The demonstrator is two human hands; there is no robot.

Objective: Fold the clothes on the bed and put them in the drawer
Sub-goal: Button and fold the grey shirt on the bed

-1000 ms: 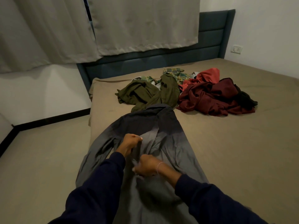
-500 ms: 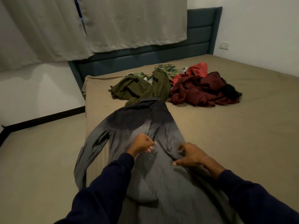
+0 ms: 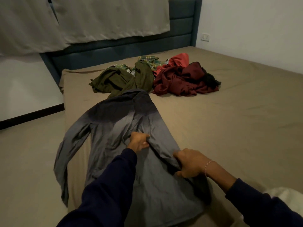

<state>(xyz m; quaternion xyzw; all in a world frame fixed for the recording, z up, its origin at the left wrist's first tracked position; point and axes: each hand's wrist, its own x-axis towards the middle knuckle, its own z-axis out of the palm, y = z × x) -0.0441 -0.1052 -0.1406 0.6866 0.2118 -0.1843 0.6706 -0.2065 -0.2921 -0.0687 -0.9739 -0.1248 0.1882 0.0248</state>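
A grey shirt (image 3: 114,145) is lying flat along the left edge of the bed (image 3: 229,128), with its collar pointing toward the headboard (image 3: 124,48) and its left sleeve hanging over the edge toward the floor (image 3: 27,161). The left hand (image 3: 138,142) is sitting on the middle of the shirt, and its curled fingers are pinching a fold of the grey cloth. The right hand (image 3: 190,163) is nearer the shirt's right side, and it is grabbing the folded-in right sleeve. Both arms are wearing dark blue sleeves, and they are covering part of the shirt's bottom half. Past the collar, a green garment (image 3: 118,79) is lying in a heap, with one end touching the shirt's collar. A green checked cloth (image 3: 152,62) is peeking out behind it. To the right of that, a dark red pile (image 3: 178,81) is lying with a brighter red piece (image 3: 179,58) and a black piece (image 3: 211,79). Pale curtains (image 3: 91,18) are hanging over the headboard. A wall socket (image 3: 205,37) is sitting on the right wall.
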